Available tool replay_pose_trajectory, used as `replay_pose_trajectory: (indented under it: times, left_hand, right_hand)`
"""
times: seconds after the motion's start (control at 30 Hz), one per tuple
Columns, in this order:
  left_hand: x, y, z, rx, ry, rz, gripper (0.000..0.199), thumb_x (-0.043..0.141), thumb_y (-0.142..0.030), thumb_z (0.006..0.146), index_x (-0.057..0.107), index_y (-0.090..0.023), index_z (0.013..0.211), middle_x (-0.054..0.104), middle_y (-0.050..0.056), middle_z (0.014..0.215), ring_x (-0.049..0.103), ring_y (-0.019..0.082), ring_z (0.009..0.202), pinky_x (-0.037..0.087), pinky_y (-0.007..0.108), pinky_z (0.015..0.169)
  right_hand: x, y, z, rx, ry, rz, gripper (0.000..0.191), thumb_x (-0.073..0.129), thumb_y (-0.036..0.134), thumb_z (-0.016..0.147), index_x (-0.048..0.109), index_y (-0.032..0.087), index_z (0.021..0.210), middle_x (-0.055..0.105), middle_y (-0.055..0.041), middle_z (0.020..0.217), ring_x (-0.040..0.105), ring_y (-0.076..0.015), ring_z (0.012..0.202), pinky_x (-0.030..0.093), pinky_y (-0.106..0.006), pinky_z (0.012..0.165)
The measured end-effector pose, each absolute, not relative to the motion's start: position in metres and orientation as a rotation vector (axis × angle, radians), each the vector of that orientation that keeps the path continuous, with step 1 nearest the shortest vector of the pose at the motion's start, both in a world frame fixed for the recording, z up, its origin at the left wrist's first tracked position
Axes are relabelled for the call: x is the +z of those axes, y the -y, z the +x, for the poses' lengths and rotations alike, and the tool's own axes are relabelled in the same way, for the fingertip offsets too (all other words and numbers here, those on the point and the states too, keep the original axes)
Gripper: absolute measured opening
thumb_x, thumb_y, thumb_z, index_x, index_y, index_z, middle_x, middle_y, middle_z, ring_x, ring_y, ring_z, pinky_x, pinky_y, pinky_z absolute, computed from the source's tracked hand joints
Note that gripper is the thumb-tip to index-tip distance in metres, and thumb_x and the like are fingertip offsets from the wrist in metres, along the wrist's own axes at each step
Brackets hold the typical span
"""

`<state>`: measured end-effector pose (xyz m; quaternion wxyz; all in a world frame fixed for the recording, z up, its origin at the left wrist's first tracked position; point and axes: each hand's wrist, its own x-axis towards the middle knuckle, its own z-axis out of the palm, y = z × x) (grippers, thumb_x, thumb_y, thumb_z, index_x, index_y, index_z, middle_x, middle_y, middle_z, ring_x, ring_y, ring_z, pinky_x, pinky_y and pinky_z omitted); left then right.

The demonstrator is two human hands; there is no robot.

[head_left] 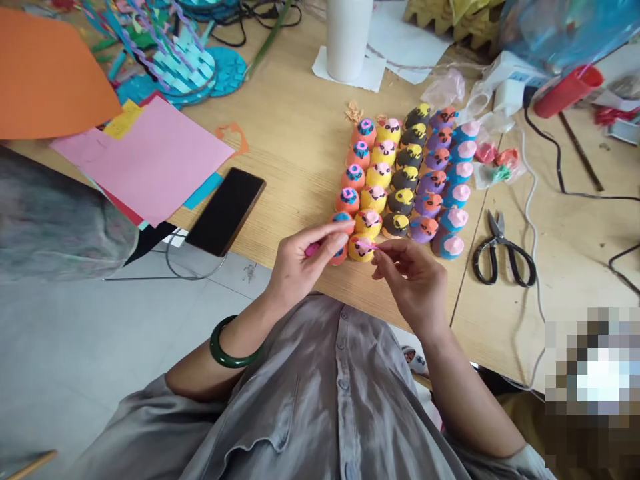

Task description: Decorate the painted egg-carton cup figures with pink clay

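Observation:
Both hands are raised over the near left corner of several rows of small painted figures. My left hand (313, 253) is closed in a pinch, with a lump of magenta clay (313, 249) showing under its fingers. My right hand (413, 277) pinches a thin pink strip (369, 247) that stretches toward the left hand. Below the strip is a yellow figure with a pink top (361, 252). Orange figures with blue tops and pink rings (354, 175) stand in the leftmost row; my left fingers partly cover the nearest ones.
Black-handled scissors (504, 257) lie right of the figures. A phone (226, 212) and pink paper (155, 157) are at the left. A white cylinder (347, 40) stands behind. Cables, a red tube (569, 91) and plastic bags lie at the right.

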<state>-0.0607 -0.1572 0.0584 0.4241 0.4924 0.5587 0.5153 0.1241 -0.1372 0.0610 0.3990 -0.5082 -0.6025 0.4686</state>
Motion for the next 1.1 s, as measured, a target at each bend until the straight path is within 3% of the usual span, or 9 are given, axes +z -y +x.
replay_pose_trajectory:
  times: [0.1, 0.27, 0.4, 0.53, 0.67, 0.8, 0.97, 1.1]
  left_hand:
    - [0.059, 0.151, -0.063, 1.293, -1.46, 1.547, 0.027, 0.073, -0.039, 0.09, 0.08, -0.022, 0.109, 0.075, 0.004, 0.086, 0.064, 0.012, 0.072, 0.052, 0.024, 0.068]
    - [0.052, 0.143, -0.066, 1.27, -1.59, 1.963, 0.025, 0.069, -0.034, 0.093, 0.079, -0.023, 0.114, 0.071, 0.001, 0.075, 0.061, 0.009, 0.064, 0.045, 0.021, 0.06]
    - [0.049, 0.138, -0.069, 1.265, -1.63, 2.02, 0.02, 0.067, -0.032, 0.094, 0.081, -0.019, 0.102, 0.064, 0.0, 0.067, 0.053, 0.007, 0.056, 0.039, 0.021, 0.053]
    - [0.048, 0.135, -0.069, 1.306, -1.667, 1.934, 0.018, 0.067, -0.03, 0.094, 0.081, -0.02, 0.096, 0.063, -0.001, 0.065, 0.052, 0.008, 0.056, 0.041, 0.021, 0.056]
    - [0.05, 0.136, -0.068, 1.309, -1.623, 1.812, 0.021, 0.068, -0.034, 0.094, 0.081, -0.019, 0.099, 0.069, 0.001, 0.069, 0.056, 0.008, 0.058, 0.044, 0.021, 0.058]
    - [0.052, 0.133, -0.076, 1.32, -1.597, 1.694, 0.025, 0.061, -0.031, 0.098, 0.08, -0.018, 0.109, 0.077, 0.006, 0.088, 0.065, 0.012, 0.074, 0.05, 0.023, 0.071]
    - [0.047, 0.122, -0.092, 1.338, -1.453, 1.899, 0.029, 0.066, -0.027, 0.095, 0.075, -0.023, 0.122, 0.069, 0.0, 0.073, 0.053, 0.008, 0.06, 0.045, 0.02, 0.06]
    - [0.046, 0.118, -0.094, 1.353, -1.246, 1.949, 0.027, 0.066, -0.026, 0.095, 0.076, -0.026, 0.12, 0.071, 0.0, 0.081, 0.058, 0.007, 0.064, 0.047, 0.02, 0.061]
  right_hand:
    - [0.064, 0.128, 0.119, 1.058, 1.646, -1.275, 0.01, 0.069, 0.031, 0.091, 0.072, 0.021, 0.092, 0.073, -0.0013, 0.083, 0.066, -0.0115, 0.065, 0.058, -0.027, 0.06]
    - [0.063, 0.118, 0.114, 0.912, 1.81, -1.236, 0.008, 0.065, 0.028, 0.094, 0.072, 0.023, 0.094, 0.071, -0.0013, 0.086, 0.065, -0.0128, 0.071, 0.058, -0.027, 0.062]
    - [0.061, 0.113, 0.109, 0.939, 1.809, -1.235, 0.009, 0.064, 0.028, 0.095, 0.072, 0.024, 0.098, 0.072, -0.0016, 0.089, 0.066, -0.013, 0.073, 0.057, -0.027, 0.06]
    - [0.059, 0.113, 0.104, 0.976, 1.788, -1.242, 0.014, 0.065, 0.029, 0.095, 0.074, 0.024, 0.104, 0.073, -0.002, 0.09, 0.068, -0.0144, 0.077, 0.059, -0.028, 0.064]
    - [0.056, 0.113, 0.099, 1.004, 1.703, -1.301, 0.012, 0.066, 0.032, 0.094, 0.075, 0.024, 0.097, 0.073, -0.0016, 0.085, 0.067, -0.0133, 0.069, 0.057, -0.027, 0.059]
    - [0.058, 0.11, 0.096, 1.173, 1.522, -1.351, 0.016, 0.07, 0.036, 0.09, 0.076, 0.021, 0.091, 0.072, -0.0016, 0.079, 0.06, -0.0109, 0.058, 0.051, -0.024, 0.045]
    - [0.061, 0.104, 0.096, 1.388, 1.4, -1.31, 0.023, 0.072, 0.042, 0.088, 0.075, 0.019, 0.088, 0.068, -0.0003, 0.071, 0.052, -0.007, 0.046, 0.045, -0.021, 0.036]
    - [0.061, 0.102, 0.096, 1.5, 1.372, -1.281, 0.026, 0.072, 0.043, 0.087, 0.073, 0.018, 0.085, 0.062, 0.0021, 0.064, 0.048, -0.0055, 0.041, 0.04, -0.019, 0.034]
